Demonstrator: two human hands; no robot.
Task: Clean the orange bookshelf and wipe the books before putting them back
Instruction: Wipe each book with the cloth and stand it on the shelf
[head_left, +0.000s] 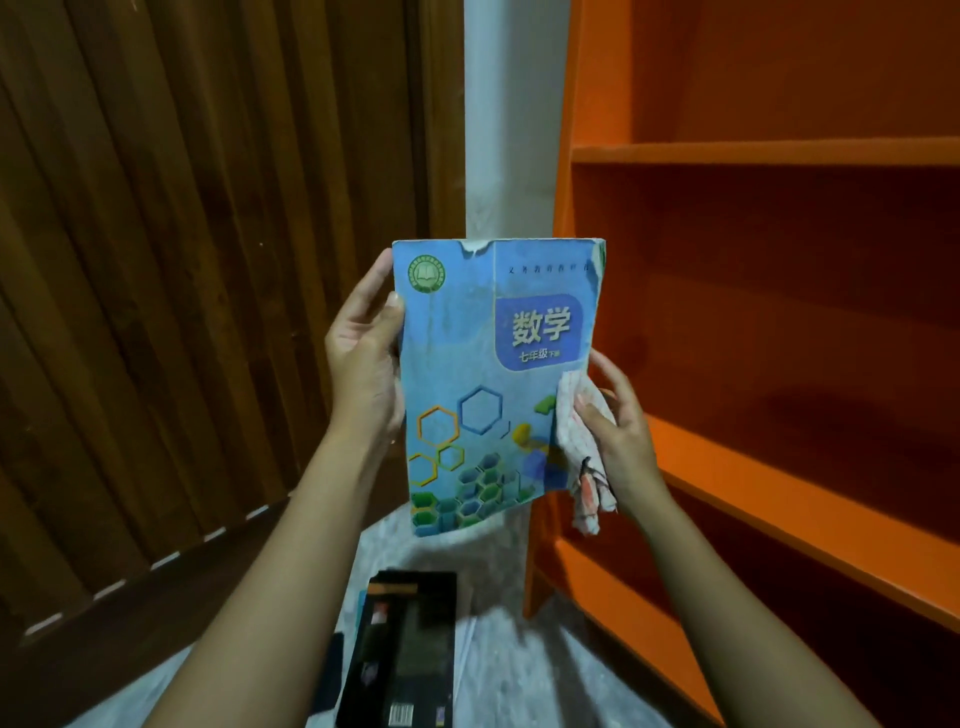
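At far left stood the slatted wooden door (182, 260). Your left hand (363, 353) gripped the left edge of the blue maths textbook (483, 395), thumb curled over the cover, holding it upright before you. Beneath it, a black book (405, 649) lay on the floor. A patterned white cloth (579, 447) was pinched against the textbook's lower right edge by your right hand (626, 431). The orange bookshelf (779, 153) stood just right of that.

Upright book (493, 384) between the grips, left hand (363, 358) at its left edge, right hand (618, 431) and cloth (576, 447) at its right edge, bookshelf (753, 153) right, stacked books (405, 649) below.
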